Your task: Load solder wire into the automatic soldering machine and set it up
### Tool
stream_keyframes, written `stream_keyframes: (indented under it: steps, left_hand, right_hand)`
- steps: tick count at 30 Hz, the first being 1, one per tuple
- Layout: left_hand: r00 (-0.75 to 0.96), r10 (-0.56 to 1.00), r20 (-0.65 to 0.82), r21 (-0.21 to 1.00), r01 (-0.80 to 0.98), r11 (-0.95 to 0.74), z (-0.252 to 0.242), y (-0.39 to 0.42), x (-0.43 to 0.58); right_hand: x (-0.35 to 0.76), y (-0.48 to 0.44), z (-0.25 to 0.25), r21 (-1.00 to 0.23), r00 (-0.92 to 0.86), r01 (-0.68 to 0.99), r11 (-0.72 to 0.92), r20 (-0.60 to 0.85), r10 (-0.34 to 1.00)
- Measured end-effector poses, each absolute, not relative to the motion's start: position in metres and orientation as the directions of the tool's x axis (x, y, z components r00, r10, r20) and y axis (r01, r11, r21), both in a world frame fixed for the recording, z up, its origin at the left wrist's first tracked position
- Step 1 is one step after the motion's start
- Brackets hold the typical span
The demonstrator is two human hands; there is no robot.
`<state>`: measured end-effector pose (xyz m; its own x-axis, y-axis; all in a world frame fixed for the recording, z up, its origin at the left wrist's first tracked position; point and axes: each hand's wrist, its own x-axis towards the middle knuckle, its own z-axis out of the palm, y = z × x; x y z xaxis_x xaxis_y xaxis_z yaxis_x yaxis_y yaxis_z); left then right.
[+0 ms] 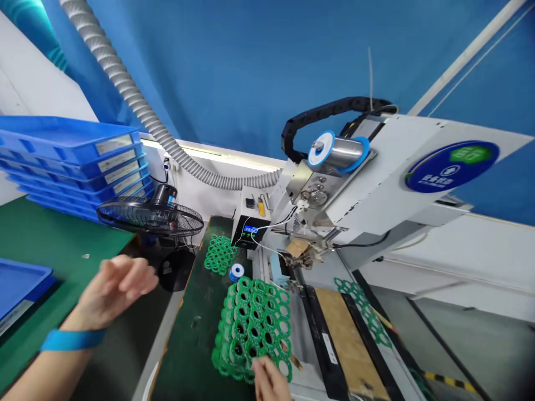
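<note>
My left hand (119, 288), with a blue band on its wrist, hangs in the air over the gap between two green-topped tables. Its fingers are loosely curled, and nothing shows in them. At the bottom, my right hand (271, 381) is at the near edge of a stack of green plastic racks (256, 323) with round holes. Its fingertips are drawn together there; what they pinch, if anything, is hidden. Dark round parts sit in several holes of the stack. Beyond it are a small blue-rimmed solder spool (236, 272) and another green rack (219, 253).
A white soldering machine (376, 178) carrying a large solder spool (338, 151) stands right of the racks. Beside it is a control box (249, 229) with a lit display. A black fan (150, 216) and stacked blue trays (75, 161) are at left.
</note>
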<state>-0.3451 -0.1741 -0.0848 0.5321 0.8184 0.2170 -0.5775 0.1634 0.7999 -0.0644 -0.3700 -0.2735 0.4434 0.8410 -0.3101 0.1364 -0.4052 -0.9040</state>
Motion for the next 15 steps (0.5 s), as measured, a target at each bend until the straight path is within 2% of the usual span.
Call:
stream_keyframes:
  steps: [1, 3, 7, 10, 15]
  left_hand:
    - [0.58, 0.779, 0.238, 0.806, -0.566, 0.175, -0.088, -0.175, -0.329]
    - [0.698, 0.682, 0.219, 0.86, -0.468, 0.203, -0.091, -0.177, -0.295]
    - [0.813, 0.581, 0.036, 0.991, -0.105, 0.085, -0.071, -0.182, -0.224]
    - [0.755, 0.655, -0.017, 1.0, -0.001, 0.027, -0.051, -0.179, -0.164]
    - [0.494, 0.87, 0.001, 0.997, -0.067, 0.037, -0.045, -0.146, -0.07]
  right_hand:
    - [-0.051, -0.356, -0.249, -0.922, 0.424, 0.169, -0.349, -0.251, 0.87]
    - [-0.024, -0.324, -0.2, -0.942, 0.497, 0.245, -0.229, -0.081, 0.864]
    - [0.023, -0.244, -0.125, -0.953, 0.619, 0.281, 0.112, 0.27, 0.738]
    - [0.041, -0.192, -0.095, -0.933, 0.597, 0.317, 0.171, 0.337, 0.728]
    - [0.047, -0.167, -0.079, -0.904, 0.393, 0.358, 0.233, 0.372, 0.841]
